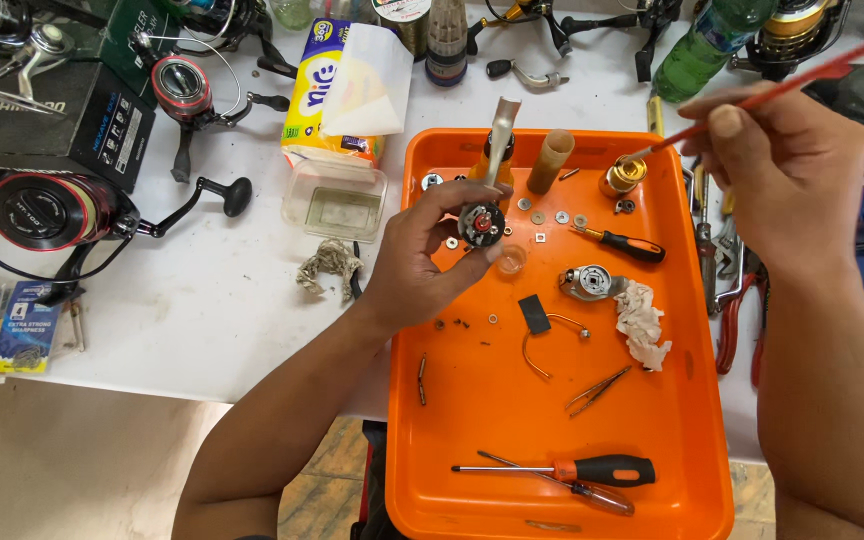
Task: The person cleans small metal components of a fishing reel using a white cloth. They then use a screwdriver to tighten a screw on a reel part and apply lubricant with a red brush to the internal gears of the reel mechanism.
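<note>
My left hand [417, 262] holds a small dark reel body [481, 222] with a red centre, its grey stem pointing up, over the left part of an orange tray [472, 420]. My right hand [790, 170] grips a thin red-handled brush [752, 100]. The brush tip touches a small gold pot [622, 176] at the tray's back. Washers, screws, a grey metal reel part [590, 284], a crumpled tissue [642, 322], tweezers [597, 390] and two orange-handled screwdrivers [592, 470] lie loose in the tray.
Several fishing reels [47, 210] and a black box [62, 120] stand on the white table at left. A yellow tissue pack [337, 95], a clear plastic tub [334, 200], bottles at the back and red pliers [737, 310] to the tray's right.
</note>
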